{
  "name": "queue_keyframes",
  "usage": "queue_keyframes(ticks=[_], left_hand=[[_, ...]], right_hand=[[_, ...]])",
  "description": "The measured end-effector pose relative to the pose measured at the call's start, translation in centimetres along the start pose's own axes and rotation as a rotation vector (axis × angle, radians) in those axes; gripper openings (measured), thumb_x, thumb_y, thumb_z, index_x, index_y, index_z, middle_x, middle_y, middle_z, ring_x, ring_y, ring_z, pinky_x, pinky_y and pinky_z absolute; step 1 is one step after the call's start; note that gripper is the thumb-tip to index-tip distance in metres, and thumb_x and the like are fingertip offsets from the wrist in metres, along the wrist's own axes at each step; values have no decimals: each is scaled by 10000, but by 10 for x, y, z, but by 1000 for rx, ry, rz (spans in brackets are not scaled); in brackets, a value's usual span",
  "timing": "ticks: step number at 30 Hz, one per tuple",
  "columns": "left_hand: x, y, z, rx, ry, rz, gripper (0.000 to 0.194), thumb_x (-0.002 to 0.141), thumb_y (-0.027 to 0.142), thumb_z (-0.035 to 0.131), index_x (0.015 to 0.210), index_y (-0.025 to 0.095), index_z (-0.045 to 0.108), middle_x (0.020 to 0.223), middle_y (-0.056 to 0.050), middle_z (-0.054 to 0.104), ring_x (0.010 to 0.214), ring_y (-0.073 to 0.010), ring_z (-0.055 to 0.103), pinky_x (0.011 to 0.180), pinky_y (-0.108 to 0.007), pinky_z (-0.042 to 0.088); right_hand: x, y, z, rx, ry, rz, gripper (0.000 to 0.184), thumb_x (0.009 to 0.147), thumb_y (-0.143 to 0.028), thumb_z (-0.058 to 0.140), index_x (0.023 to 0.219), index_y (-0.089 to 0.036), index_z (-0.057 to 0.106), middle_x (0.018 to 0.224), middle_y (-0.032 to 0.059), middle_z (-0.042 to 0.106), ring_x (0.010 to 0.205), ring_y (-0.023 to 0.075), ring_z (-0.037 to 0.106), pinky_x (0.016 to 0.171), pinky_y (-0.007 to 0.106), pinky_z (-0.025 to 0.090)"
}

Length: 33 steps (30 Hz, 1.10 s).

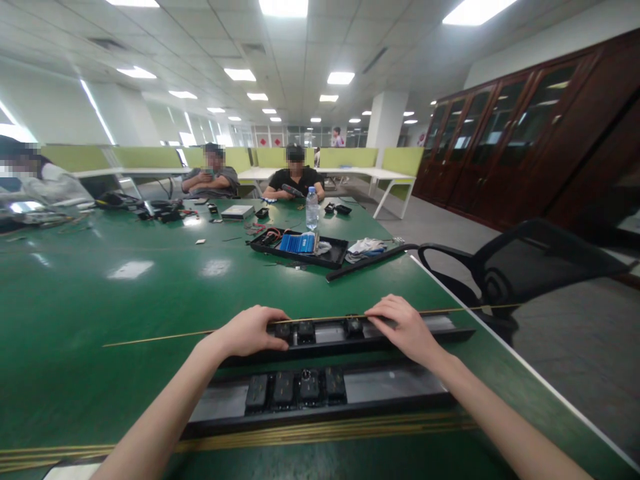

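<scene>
Two long black strips with socket modules lie side by side on the green table (125,293) in front of me. My left hand (250,330) rests palm down on the left part of the far strip (350,333), fingers curled over its edge. My right hand (405,327) lies on the same strip further right, fingers pressed against its top edge beside a thin brass rod (165,335) that runs along the strip. The near strip (320,393) holds several black modules and neither hand touches it.
A black tray (300,250) with a blue part and wires sits mid-table, a water bottle (312,208) behind it. Two people sit at the far side, another at the far left. A black office chair (520,267) stands at the table's right edge. More brass rods lie along the near edge.
</scene>
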<state>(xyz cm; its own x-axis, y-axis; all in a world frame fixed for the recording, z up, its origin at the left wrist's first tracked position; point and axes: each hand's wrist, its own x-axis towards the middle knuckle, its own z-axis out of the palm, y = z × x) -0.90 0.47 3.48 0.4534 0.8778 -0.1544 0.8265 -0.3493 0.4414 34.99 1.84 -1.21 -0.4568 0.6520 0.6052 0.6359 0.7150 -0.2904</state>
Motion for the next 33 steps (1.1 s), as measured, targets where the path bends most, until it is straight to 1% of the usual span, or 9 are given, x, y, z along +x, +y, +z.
queue_keyframes(ticks=[6, 10, 13, 22, 26, 33], left_hand=[[-1, 2, -1, 4, 5, -4, 470, 712, 482, 703, 1128, 264, 706, 1109, -38, 736, 991, -261, 664, 817, -286, 487], [-1, 2, -1, 7, 8, -9, 477, 705, 487, 708, 1128, 265, 707, 1103, -40, 736, 985, -261, 663, 825, -289, 486], [-1, 2, -2, 7, 8, -13, 483, 703, 487, 710, 1132, 265, 706, 1117, -43, 732, 996, -265, 659, 836, -292, 484], [-1, 3, -2, 1, 4, -16, 476, 700, 485, 712, 1122, 265, 710, 1095, -47, 736, 980, -267, 663, 820, -294, 491], [0, 1, 0, 3, 3, -18, 488, 701, 486, 711, 1137, 267, 704, 1108, -44, 733, 991, -266, 662, 823, -292, 492], [1, 1, 0, 7, 16, -6, 486, 708, 494, 709, 1141, 274, 704, 1111, -38, 733, 991, -267, 661, 819, -292, 493]], right_hand=[[1, 4, -7, 42, -12, 20, 101, 905, -230, 609, 894, -239, 709, 880, 30, 739, 866, 217, 643, 880, 418, 492], [3, 4, -11, 89, -51, 20, 119, 907, -243, 602, 871, -240, 715, 878, 36, 742, 850, 215, 656, 835, 398, 512], [3, 7, -13, 114, -57, 27, 126, 907, -254, 601, 868, -236, 719, 883, 44, 743, 857, 219, 661, 809, 389, 523], [1, 16, -16, 146, -68, 62, 132, 902, -266, 612, 853, -233, 731, 861, 49, 736, 839, 219, 662, 777, 378, 545], [0, 18, -19, 167, -77, 68, 141, 901, -275, 615, 853, -231, 740, 857, 52, 736, 831, 216, 668, 767, 362, 553], [0, 23, -26, 193, -106, 119, 144, 889, -294, 628, 843, -235, 751, 856, 47, 734, 831, 209, 680, 765, 339, 555]])
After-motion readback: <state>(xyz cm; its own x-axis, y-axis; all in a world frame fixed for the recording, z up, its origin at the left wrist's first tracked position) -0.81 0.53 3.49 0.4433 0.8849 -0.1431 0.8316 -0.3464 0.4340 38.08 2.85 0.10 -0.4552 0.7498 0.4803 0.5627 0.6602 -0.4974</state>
